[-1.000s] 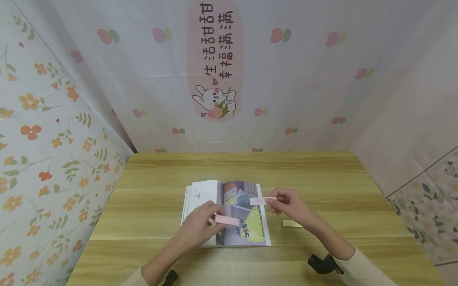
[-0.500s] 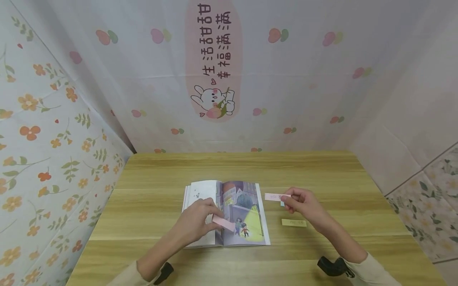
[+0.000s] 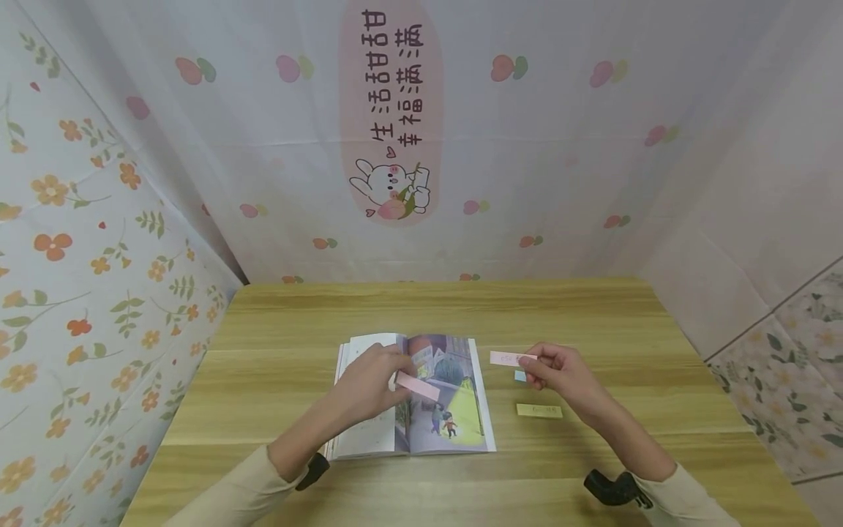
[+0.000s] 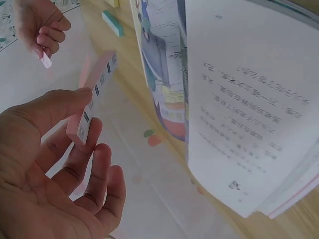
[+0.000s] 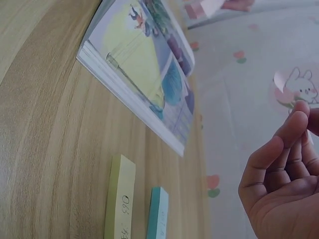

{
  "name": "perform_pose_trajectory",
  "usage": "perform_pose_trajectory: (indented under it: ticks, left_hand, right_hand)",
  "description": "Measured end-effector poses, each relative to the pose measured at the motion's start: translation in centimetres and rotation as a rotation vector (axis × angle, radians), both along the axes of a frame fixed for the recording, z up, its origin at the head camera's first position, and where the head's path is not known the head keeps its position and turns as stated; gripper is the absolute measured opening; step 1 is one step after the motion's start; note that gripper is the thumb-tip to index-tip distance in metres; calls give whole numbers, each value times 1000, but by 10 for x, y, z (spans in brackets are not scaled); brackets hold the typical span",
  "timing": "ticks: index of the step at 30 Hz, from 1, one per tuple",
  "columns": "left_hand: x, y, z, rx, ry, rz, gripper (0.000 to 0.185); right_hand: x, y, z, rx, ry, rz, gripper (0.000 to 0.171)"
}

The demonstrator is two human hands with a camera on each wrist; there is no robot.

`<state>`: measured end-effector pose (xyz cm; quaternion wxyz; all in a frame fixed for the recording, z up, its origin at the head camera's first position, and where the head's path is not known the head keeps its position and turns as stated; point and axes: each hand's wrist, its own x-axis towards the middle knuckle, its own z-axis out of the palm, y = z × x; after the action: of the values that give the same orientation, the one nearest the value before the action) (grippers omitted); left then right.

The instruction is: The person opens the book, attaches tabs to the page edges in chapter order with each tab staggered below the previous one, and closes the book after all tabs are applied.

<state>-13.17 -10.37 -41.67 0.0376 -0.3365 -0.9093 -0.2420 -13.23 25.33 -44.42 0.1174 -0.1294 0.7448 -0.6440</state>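
Both hands are busy with pink strips. From the head camera, the left hand pinches a pink sticky-note pad between thumb and fingers, holding it tilted just over the gutter of the open picture book. The right hand pinches a single pink paper strip by its end, off to the right of the book and above the worktop. Compared with a second ago, that strip has swung out from over the illustrated page to clear of the book's edge, and the left hand has lifted its pad higher up the page. A small teal pad peeks out beside the right hand's fingers, with a yellow-green pad lying flat nearer the camera; neither has shifted.

Over to the left wrist view: thumb and forefinger grip the pink pad edge-on, remaining fingers loosely spread beneath it, the book's text page rearing up on the right.

Right wrist view now: fingers curled together, though the strip itself barely shows here. Below lie the yellow-green pad, with handwriting on it, and the teal pad side by side, apart from the book.
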Motion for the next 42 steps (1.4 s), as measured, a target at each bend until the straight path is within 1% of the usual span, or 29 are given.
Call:
perform_pose_trajectory:
  ticks: [3, 6, 9, 12, 13, 16, 21, 23, 28, 30, 33, 36, 42]
  left_hand:
    - [-5, 10, -1, -7, 6, 3, 16]
    - [-10, 23, -6, -20, 19, 8, 17]
    - [-11, 37, -10, -32, 29, 20, 16]
    - [-13, 51, -11, -40, 24, 32, 16]
    - [-13, 56, -11, -45, 25, 41, 16]
    - [-17, 69, -9, -64, 49, 40, 17]
    - [-22, 88, -6, -133, 85, 32, 18]
    - [-23, 95, -6, -152, 76, 31, 19]
    - [-24, 114, -12, -148, 55, 26, 19]
    - [-25, 121, -16, -152, 57, 33, 19]
    - [-28, 132, -21, -162, 42, 52, 18]
    - [-32, 142, -26, -155, 11, 68, 17]
    - [-43, 157, -30, -94, -76, 103, 13]
  right_hand:
    - [0, -1, 1, -2, -5, -19, 34]
    - [1, 0, 3, 1, -3, -46, 30]
    - [2, 1, 4, 6, -14, -72, 28]
    - [3, 2, 5, 4, -24, -85, 28]
    - [4, 2, 5, 0, -27, -90, 27]
    - [6, 5, 5, -18, -18, -93, 23]
    - [9, 11, 5, -48, -23, -127, 20]
    - [10, 14, 5, -58, -20, -144, 18]
    - [11, 23, 3, -95, -12, -176, 17]
    - [11, 26, 2, -109, -15, -182, 16]
    - [12, 29, 0, -121, -22, -182, 16]
    - [13, 32, -2, -121, -25, -173, 17]
    - [15, 35, -1, -131, -32, -192, 18]
